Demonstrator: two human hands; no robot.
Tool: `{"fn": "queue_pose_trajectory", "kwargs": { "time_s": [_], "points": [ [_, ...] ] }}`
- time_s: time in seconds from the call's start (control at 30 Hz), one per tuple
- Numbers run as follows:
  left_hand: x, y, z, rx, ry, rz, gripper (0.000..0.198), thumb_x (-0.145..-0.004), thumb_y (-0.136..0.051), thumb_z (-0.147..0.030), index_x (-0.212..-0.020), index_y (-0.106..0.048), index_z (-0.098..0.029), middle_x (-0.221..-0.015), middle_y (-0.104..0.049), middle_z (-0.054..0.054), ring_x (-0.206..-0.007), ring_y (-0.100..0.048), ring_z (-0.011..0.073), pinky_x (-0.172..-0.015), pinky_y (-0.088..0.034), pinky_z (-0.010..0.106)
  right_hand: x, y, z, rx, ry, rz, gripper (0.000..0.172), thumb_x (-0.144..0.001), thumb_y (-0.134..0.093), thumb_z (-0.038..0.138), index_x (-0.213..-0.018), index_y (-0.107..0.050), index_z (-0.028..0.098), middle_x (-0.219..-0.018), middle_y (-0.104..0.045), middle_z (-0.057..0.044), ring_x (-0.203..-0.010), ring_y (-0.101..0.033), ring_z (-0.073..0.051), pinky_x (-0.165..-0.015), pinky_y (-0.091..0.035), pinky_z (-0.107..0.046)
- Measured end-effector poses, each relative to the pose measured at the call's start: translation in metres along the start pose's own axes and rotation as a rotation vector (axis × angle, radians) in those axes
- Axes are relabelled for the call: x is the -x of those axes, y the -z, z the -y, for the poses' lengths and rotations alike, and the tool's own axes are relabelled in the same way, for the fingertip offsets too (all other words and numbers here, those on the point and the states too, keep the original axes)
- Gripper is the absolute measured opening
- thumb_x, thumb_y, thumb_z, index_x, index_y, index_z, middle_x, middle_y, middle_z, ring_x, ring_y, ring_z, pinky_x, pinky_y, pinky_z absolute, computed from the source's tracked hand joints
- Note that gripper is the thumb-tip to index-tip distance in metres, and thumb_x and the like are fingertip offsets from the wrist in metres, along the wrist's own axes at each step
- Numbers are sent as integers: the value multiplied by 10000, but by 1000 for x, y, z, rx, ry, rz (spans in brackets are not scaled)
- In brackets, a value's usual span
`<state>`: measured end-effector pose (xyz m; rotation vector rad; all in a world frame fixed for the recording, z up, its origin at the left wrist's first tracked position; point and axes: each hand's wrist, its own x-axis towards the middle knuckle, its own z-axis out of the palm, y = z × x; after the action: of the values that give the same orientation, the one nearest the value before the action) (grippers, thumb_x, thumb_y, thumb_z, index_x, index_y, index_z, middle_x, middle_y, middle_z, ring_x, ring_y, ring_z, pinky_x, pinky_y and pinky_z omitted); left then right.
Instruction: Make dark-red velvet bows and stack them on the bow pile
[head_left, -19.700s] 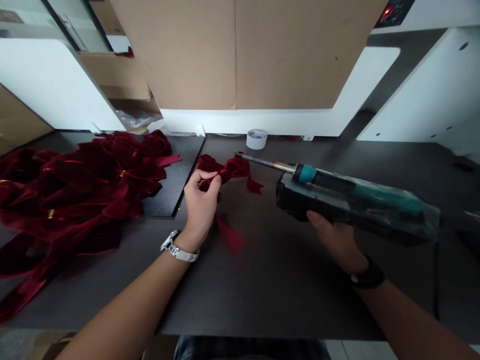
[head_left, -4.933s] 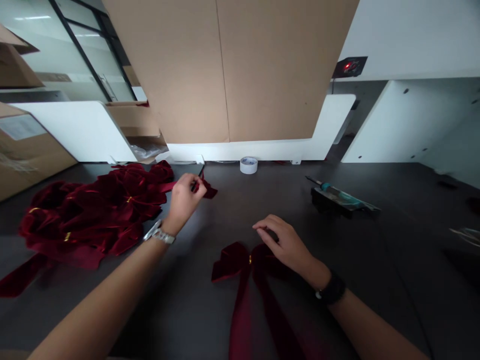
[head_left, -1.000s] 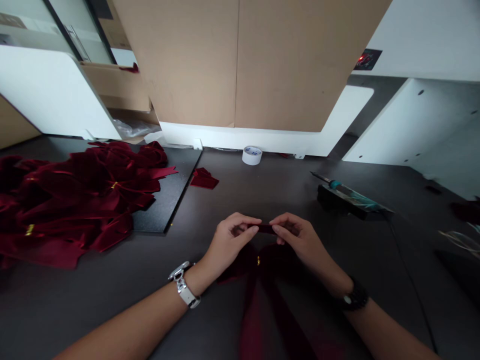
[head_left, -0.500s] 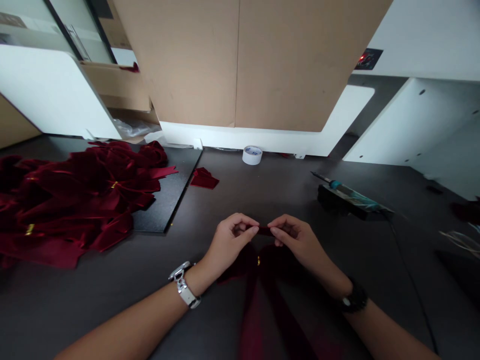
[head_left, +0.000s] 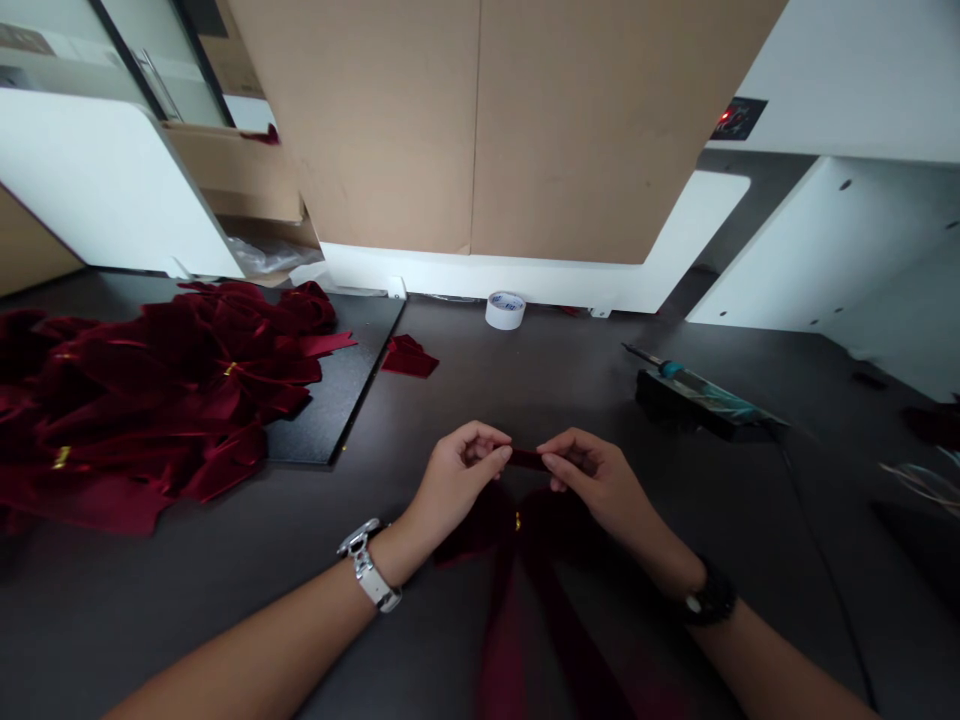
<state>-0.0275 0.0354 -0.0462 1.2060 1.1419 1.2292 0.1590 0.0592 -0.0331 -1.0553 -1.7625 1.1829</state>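
Note:
A short dark red velvet strip (head_left: 526,459) is stretched level between my two hands. My left hand (head_left: 466,475) pinches its left end between thumb and fingers. At the right end, my right hand (head_left: 589,475) grips it the same way. Below the strip, nearer to me, lies a dark red velvet bow (head_left: 472,530) with a gold tie (head_left: 517,521) at its middle. Its two long tails run down to the lower edge of the view. My forearms partly flank the bow, and its right loop is hard to make out against the dark table.
Many red velvet bows (head_left: 157,390) are heaped on the left, partly over a black board (head_left: 315,430). Small red velvet pieces (head_left: 409,357) and a tape roll (head_left: 505,311) lie farther back. A soldering-iron-like tool (head_left: 675,375) rests on a black holder at right, its cable trailing toward me.
My left hand has shifted slightly left, away from my right hand, and more of the strip shows between them. The bow and my right hand look nearly unchanged.

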Motion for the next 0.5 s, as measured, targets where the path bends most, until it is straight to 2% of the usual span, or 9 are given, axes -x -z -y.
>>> {"fn": "queue_pose_trajectory", "kwargs": {
  "time_s": [0.5],
  "points": [
    [3, -1, -5, -141, -37, 27, 151, -776, -620, -307, -759, -621, -157, -637, -534, -20, -599, -478, 108, -590, -391, 238, 2, -1, -3, 42, 34, 21, 176, -825, -605, 357, -839, -632, 184, -737, -647, -20, -592, -607, -116, -560, -498, -234]
  ]
}}
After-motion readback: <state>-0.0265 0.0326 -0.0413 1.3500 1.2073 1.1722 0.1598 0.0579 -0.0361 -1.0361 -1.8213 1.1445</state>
